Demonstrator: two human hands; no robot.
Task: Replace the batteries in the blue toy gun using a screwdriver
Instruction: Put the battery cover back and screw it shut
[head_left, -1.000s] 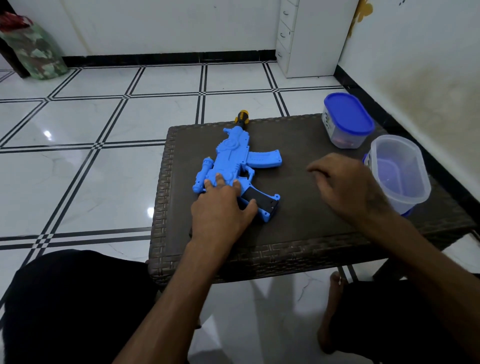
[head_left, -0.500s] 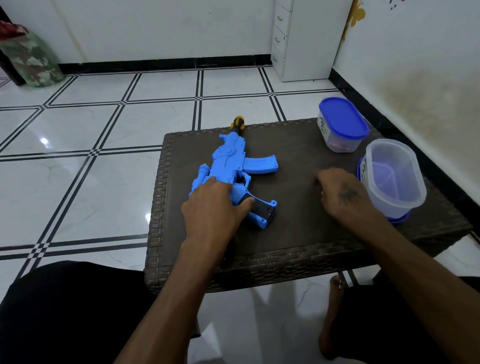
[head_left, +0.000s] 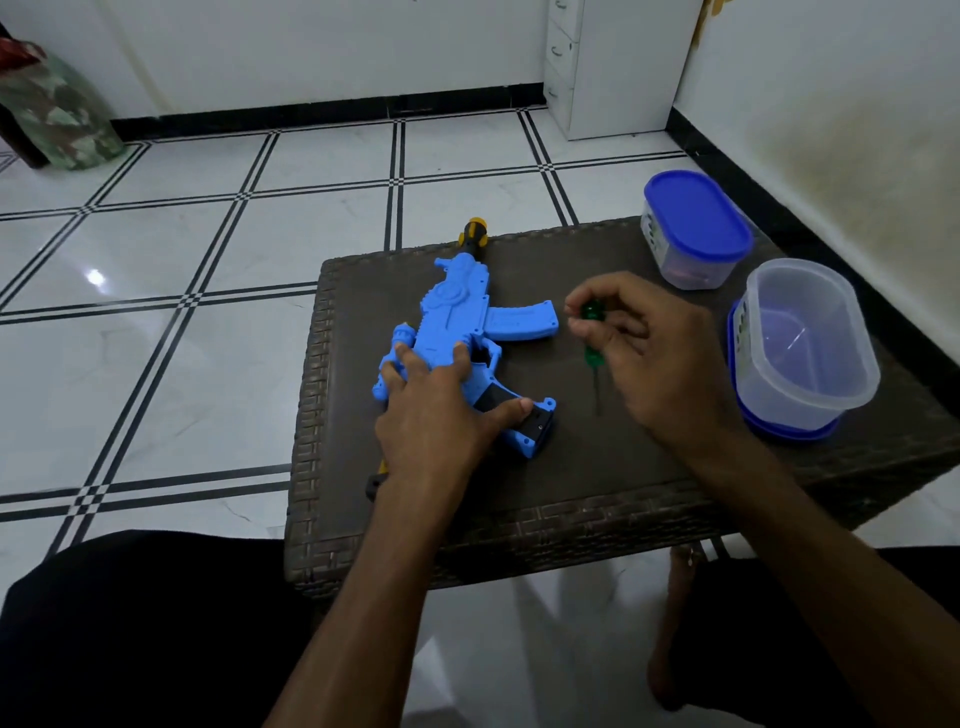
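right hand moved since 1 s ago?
Yes. The right hand was lying low on the table beside the open tub; now it is raised, away from the tub, toward the toy gun, pinching a green screwdriver.

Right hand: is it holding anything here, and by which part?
The right hand pinches a screwdriver by its green handle, shaft pointing down toward the table, beside the blue toy gun.
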